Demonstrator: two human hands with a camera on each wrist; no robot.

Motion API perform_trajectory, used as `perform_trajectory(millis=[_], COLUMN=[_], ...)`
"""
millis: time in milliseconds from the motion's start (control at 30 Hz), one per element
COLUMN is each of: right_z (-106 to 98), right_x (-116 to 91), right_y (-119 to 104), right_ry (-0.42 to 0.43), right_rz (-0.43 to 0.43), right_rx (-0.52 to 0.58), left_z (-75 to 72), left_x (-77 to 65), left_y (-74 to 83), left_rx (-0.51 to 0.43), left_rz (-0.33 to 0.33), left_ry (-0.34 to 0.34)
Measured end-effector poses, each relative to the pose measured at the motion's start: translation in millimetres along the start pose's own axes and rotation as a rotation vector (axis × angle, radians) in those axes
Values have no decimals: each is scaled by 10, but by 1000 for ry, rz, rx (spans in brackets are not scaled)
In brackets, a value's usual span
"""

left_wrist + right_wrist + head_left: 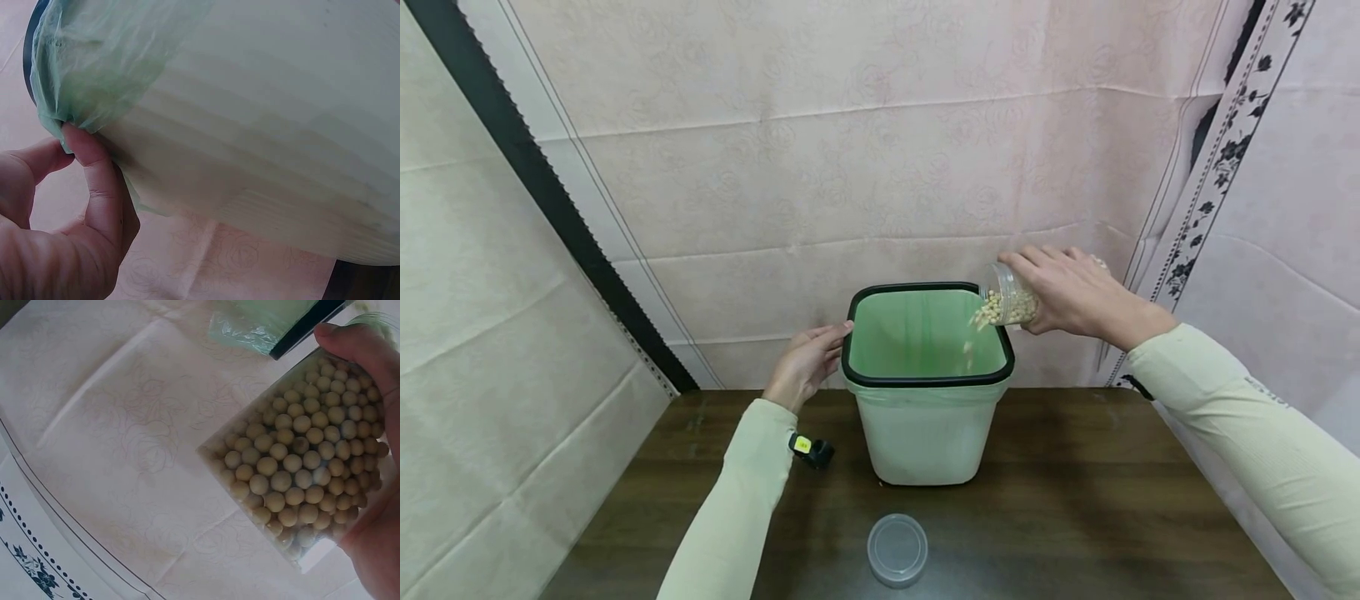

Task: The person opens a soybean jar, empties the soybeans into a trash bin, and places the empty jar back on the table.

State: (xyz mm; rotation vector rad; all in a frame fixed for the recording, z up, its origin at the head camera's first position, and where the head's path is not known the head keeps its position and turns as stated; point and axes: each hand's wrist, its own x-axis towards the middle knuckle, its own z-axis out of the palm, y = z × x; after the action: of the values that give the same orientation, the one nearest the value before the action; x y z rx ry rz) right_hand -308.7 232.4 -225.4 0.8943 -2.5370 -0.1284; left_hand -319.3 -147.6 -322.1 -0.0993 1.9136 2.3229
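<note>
A pale trash bin point(925, 437) with a black rim point(928, 382) stands upright on the table, lined with a thin green plastic bag point(898, 333). At the bin's left rim, my left hand point(808, 362) pinches the bag's edge between thumb and fingertip, plainest in the left wrist view. My right hand point(1078, 292) grips a clear plastic jar point(996, 279) tilted over the right rim. Round beige beans point(294, 462), like soybeans, fill much of the jar. Some beans spill from its mouth and fall into the lined bin. The bin's floor is hidden.
A clear round lid point(897, 550) lies on the dark wooden table point(1060, 517) in front of the bin. Behind the bin hangs a pale patterned cloth point(850, 183), with more cloth along both sides. My left wrist wears a small black device point(812, 450).
</note>
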Motion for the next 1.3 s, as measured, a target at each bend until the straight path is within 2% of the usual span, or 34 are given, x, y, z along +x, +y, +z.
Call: perform_trajectory(millis=[233, 533, 1300], right_z=[-39, -52, -30], right_x=[-10, -25, 0], right_y=[-13, 16, -29], right_ry=[-13, 15, 27], right_rz=[28, -11, -48], right_rx=[-17, -16, -59], left_z=[-10, -1, 7], left_x=[-3, 21, 14], left_y=[-4, -33, -28], left_rx=[9, -19, 14], left_rz=[1, 28, 12], left_ry=[-11, -24, 2])
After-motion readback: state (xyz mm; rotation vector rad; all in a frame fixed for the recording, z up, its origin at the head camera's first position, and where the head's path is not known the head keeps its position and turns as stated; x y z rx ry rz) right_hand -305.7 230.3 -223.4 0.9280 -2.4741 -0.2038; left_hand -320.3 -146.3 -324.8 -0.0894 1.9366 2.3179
